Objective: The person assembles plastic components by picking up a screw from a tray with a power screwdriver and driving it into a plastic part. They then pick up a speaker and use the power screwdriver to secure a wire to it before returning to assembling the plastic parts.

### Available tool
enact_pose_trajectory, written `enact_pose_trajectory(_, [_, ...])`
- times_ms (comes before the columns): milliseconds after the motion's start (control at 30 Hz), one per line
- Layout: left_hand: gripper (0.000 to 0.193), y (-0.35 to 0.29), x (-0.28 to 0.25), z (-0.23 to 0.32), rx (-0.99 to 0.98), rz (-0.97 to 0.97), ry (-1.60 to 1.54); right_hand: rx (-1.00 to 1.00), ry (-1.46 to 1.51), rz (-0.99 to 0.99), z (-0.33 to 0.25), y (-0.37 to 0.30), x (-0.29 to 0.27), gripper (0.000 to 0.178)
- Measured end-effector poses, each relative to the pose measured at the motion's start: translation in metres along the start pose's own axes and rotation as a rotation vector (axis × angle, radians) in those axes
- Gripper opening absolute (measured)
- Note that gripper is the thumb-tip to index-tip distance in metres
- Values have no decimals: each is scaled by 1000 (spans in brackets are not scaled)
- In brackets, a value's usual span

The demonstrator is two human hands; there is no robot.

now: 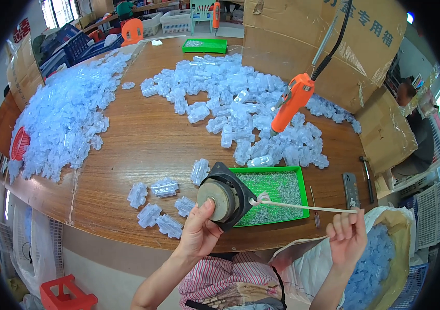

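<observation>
My left hand (198, 231) grips a loudspeaker (219, 200) with a round metal magnet and a black frame, its thumb on the magnet. A pale cloth strip (308, 206) is knotted to a corner of the frame. My right hand (347, 235) pinches the strip's far end, and it runs nearly straight between the two. Behind the speaker lies a green tray (303, 187) of small metal screws (274, 192), partly hidden by it. Several clear plastic pieces (165, 187) lie left of my left hand.
An orange electric screwdriver (293, 103) hangs over a pile of clear plastic parts (220, 85). Another heap (70, 108) fills the table's left. A thin screwdriver (316, 214), a phone (350, 188) and a hammer (367, 178) lie right. An open sack (380, 258) of parts stands below.
</observation>
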State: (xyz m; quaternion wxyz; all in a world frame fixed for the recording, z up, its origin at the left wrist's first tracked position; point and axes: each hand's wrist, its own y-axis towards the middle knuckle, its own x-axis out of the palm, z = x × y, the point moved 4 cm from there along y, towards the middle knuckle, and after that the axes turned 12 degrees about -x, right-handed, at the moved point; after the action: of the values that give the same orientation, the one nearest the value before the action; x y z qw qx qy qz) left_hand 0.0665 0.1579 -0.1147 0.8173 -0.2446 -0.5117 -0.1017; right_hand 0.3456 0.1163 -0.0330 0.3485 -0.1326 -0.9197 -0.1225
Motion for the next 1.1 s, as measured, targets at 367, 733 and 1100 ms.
enact_pose_trajectory(367, [47, -8, 0, 9, 163, -68, 165, -335, 317, -126, -41, 13, -17, 23])
enact_pose_trajectory(733, [64, -9, 8, -3, 135, -156, 245, -485, -175, -31, -58, 1, 2, 57])
enact_pose_trajectory(1100, [51, -21, 43, -11, 134, -132, 778, 317, -566, -581, 78, -17, 23, 99])
